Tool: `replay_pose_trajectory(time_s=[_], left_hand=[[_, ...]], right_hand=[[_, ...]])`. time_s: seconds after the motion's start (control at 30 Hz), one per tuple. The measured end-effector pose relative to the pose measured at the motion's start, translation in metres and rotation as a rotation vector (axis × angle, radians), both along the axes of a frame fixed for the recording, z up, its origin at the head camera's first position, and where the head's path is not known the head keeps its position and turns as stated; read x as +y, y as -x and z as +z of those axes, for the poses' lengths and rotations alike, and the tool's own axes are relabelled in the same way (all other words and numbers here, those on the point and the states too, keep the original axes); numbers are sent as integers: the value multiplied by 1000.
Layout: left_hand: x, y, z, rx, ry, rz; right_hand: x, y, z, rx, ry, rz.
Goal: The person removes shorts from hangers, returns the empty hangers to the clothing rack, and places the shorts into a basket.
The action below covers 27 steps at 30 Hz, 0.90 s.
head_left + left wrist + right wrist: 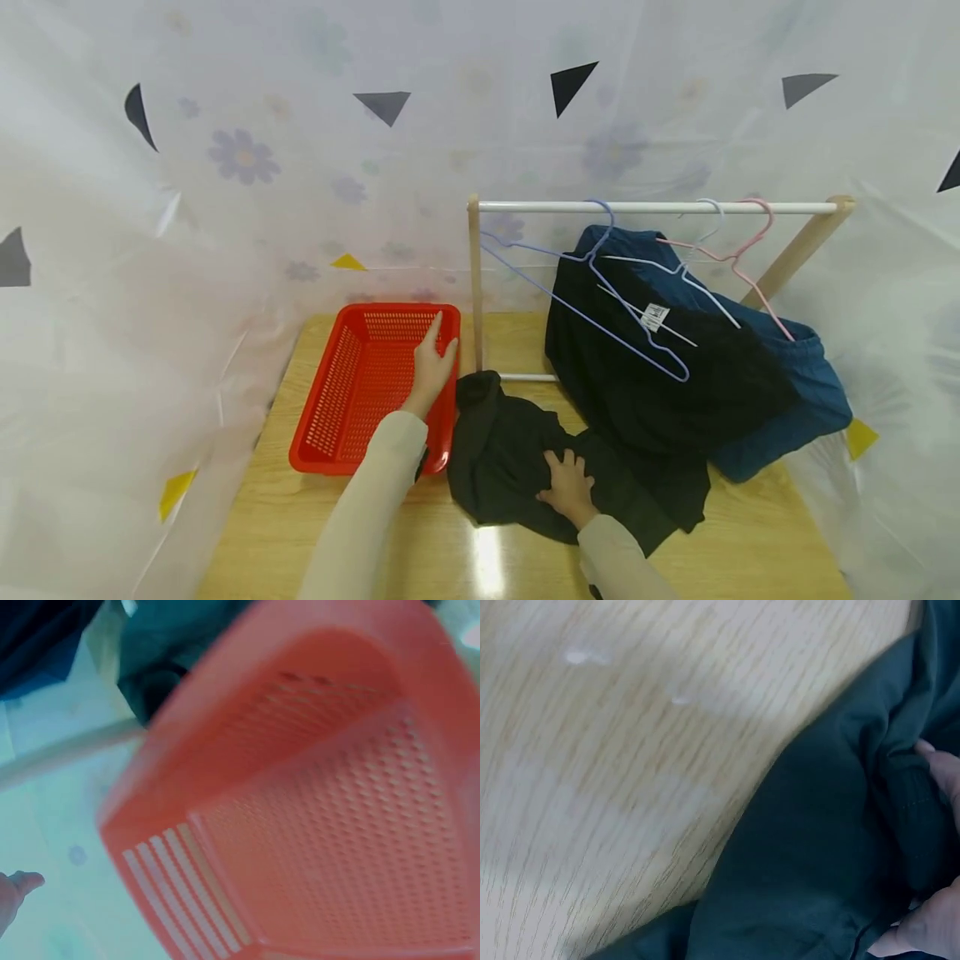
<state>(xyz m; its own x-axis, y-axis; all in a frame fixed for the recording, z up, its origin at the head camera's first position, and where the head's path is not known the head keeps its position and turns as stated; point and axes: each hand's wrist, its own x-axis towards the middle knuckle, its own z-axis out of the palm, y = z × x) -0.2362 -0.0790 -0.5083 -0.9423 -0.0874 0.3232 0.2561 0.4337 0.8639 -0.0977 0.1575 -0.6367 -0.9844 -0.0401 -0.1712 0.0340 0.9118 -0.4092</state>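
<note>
My left hand (433, 367) reaches over the right side of a red plastic basket (300, 454), its fingers extended and nothing in them. In the left wrist view, that hand's fingertip (26, 883) shows at the left edge, apart from the basket. My right hand (570, 490) rests on a rumpled dark green garment (510, 467) lying on the table, with fingers spread. The right wrist view shows finger and thumb apart on the bunched cloth (795, 847); the rest of the hand is out of frame.
A rack with a white bar (525, 207) stands behind the garment. It carries a blue hanger (558, 296), a white hanger (684, 268) and a pink hanger (738, 254). A black garment (675, 383) with a white tag and blue denim clothing (813, 400) are at the rack.
</note>
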Motion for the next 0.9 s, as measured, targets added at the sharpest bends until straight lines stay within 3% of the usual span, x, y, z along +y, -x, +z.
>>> replay_pose_trajectory(time_s=[0.23,0.4,0.57,0.7,0.9], left_hand=[[-60,-20,-11,-38,106,16],[-112,-40,-14,-101,156,91],[-156,-59,-24,-180,215,169],[-176,-70,-34,-245,241,197],[-191,-82,-43,-327,274,203]], right_hand=[[-9,-4,-4,57,7,-19],[-12,-7,-4,104,25,-26],[-7,-11,-6,153,80,-21],[-1,-14,-3,203,116,-10],[1,-15,1,250,191,-19]])
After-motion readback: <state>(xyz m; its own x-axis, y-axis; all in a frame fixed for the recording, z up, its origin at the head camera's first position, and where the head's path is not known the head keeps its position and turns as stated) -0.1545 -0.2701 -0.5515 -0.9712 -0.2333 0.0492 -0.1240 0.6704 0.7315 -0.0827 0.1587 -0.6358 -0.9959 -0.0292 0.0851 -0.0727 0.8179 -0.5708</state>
